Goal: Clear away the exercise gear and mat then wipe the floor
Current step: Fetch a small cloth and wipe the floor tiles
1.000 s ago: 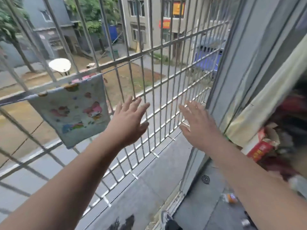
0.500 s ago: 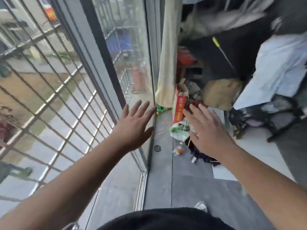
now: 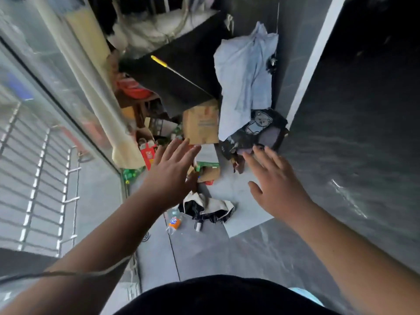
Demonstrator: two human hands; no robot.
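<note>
The grey tiled floor (image 3: 204, 253) runs from the bottom edge of the view up to a heap of clutter at its far end; no exercise gear or mat can be made out among the blurred things there. On the bare tiles near the middle lies a collapsed black-and-white umbrella (image 3: 208, 209), and just beside it, toward the window side, a small plastic bottle with an orange label (image 3: 174, 222) lies on its side. A paler floor panel (image 3: 245, 210) sits under the umbrella's far edge.

Both arms stretch forward above the floor. The left hand (image 3: 169, 176) is spread wide, palm down, fingers apart, holding nothing. The right hand (image 3: 276, 185) is likewise wide and empty, with its fingertips near a dark bag printed with a bear (image 3: 258, 129).

Farther back, a brown cardboard box (image 3: 201, 123) stands upright between the bear bag and a red carton (image 3: 147, 153). A pale blue cloth (image 3: 245, 71) drapes down over the bag, and a black slab with a yellow-handled rod (image 3: 168, 67) across it leans above the box. A cream curtain (image 3: 100, 92) hangs along the left edge by the glass window (image 3: 45, 83), whose outer metal bars (image 3: 41, 178) show through it.
</note>
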